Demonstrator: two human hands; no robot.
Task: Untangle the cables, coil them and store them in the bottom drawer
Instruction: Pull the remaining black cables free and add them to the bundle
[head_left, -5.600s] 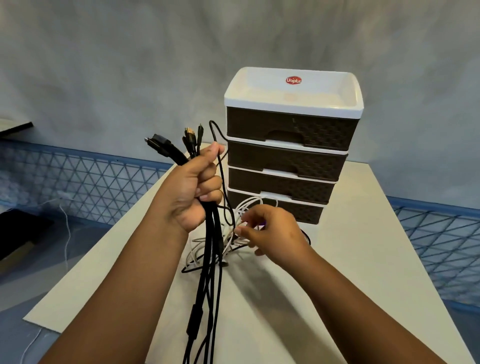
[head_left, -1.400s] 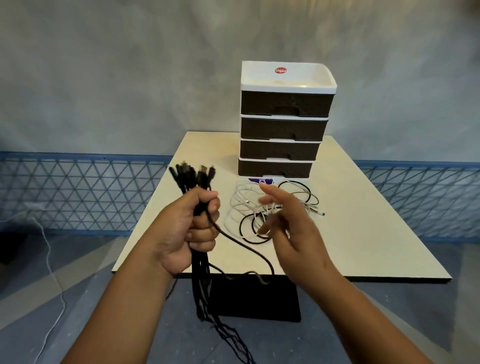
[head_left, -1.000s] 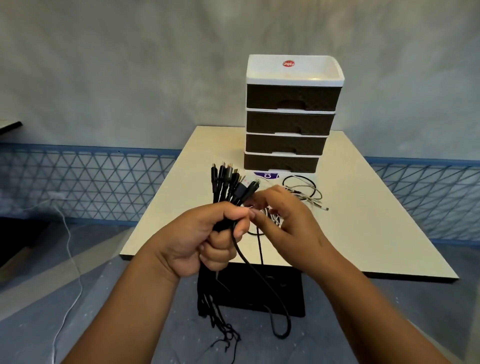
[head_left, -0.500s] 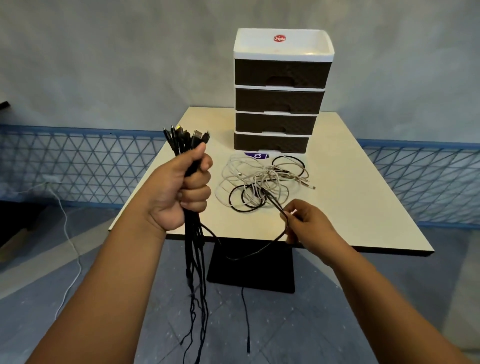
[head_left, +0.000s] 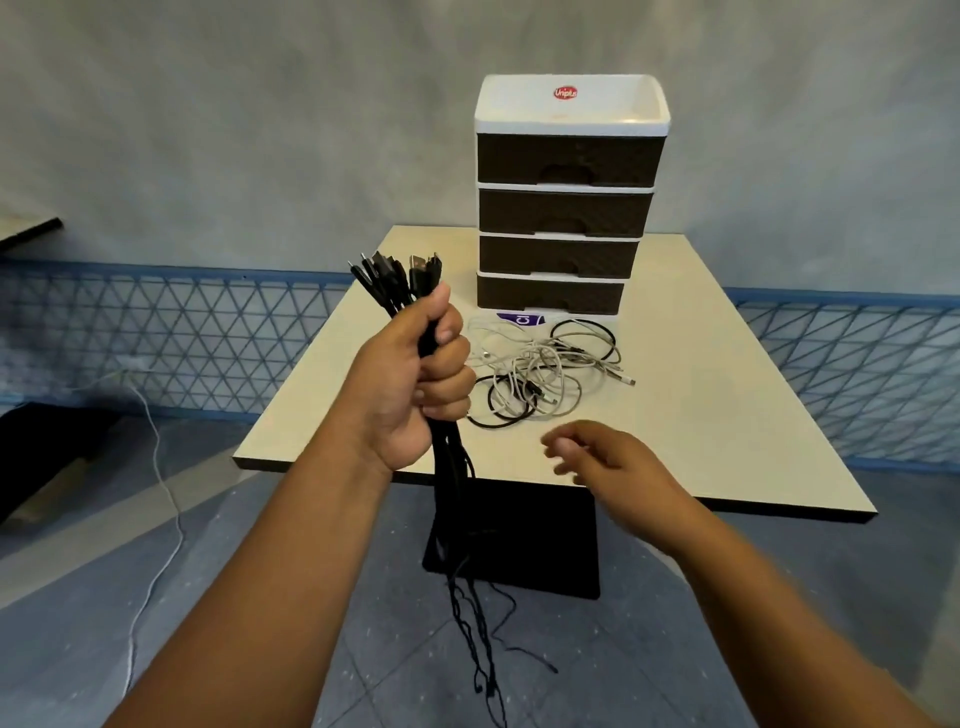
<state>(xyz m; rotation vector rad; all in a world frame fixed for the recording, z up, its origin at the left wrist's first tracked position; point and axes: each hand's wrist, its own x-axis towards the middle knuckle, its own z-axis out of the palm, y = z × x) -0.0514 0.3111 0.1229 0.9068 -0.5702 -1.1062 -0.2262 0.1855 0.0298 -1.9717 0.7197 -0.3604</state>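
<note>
Here, seen from the head camera, my left hand (head_left: 415, 384) is raised in a closed fist around a bundle of black cables (head_left: 447, 467). Their connector ends (head_left: 397, 273) fan out above the thumb, and the loose lengths hang straight down past the near edge of the cream rectangular bench (head_left: 727, 415), trailing toward the grey tiled floor (head_left: 260, 597).

My right hand (head_left: 605, 457) hovers low over the near part of the bench with its fingers loosely bent, holding nothing. It lies just short of the remaining tangle of white and black cables (head_left: 540, 371), which rests on the bench surface.

The tangle lies in front of a four-drawer plastic storage unit with dark brown woven-pattern fronts and a white frame (head_left: 569, 197). All four drawers appear pushed in, including the bottom drawer (head_left: 550, 296), which sits directly behind the tangle. A red oval label (head_left: 565, 93) marks the white top tray. A small purple and white card (head_left: 522, 318) lies between the unit's base and the tangle.

The bench stands on a black pedestal base (head_left: 530, 545). Behind it run a blue lattice fence (head_left: 156, 332) and a grey plastered wall (head_left: 260, 130). A thin white cord (head_left: 156, 467) trails across the floor at left.
</note>
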